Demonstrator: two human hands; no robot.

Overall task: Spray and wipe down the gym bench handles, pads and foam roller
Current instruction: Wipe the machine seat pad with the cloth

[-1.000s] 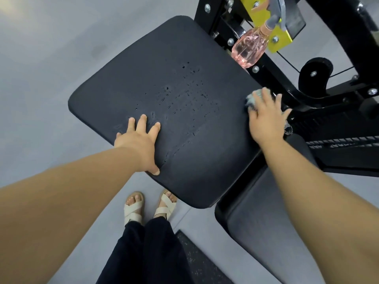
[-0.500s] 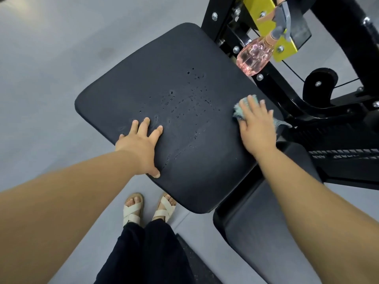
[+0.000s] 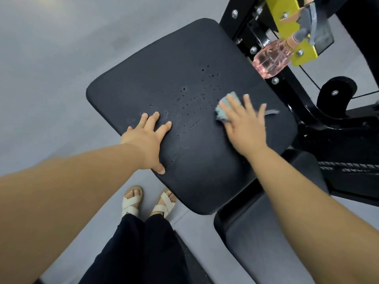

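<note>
Back pad (image 3: 164, 64), black, beaded with spray droplets (image 3: 190, 103) across its middle. Wetting looks done, and the wipe is the step in hand.

Right grip (image 3: 246, 128) lies flat, fingers straight and spread, pressing a pale blue cloth (image 3: 226, 105) onto the pad's right side just beside the droplets. Nothing is curled round the cloth; palm pressure alone likely drives the wipe. Hand edges are blurred.

Left grip (image 3: 147, 138) also open, palm and fingers flat on the pad's near-left edge, thumb at the rim — reads as a brace to steady the pad against the wiping push.

Pink spray bottle (image 3: 270, 56) appears to hang by its trigger head from the yellow bracket (image 3: 281, 19) on the black frame (image 3: 231, 19), parked near, which frees both hands.

Seat pad (image 3: 266, 242) below shows no droplets. Handles and foam roller can't be made out here — judged yet to do
</note>
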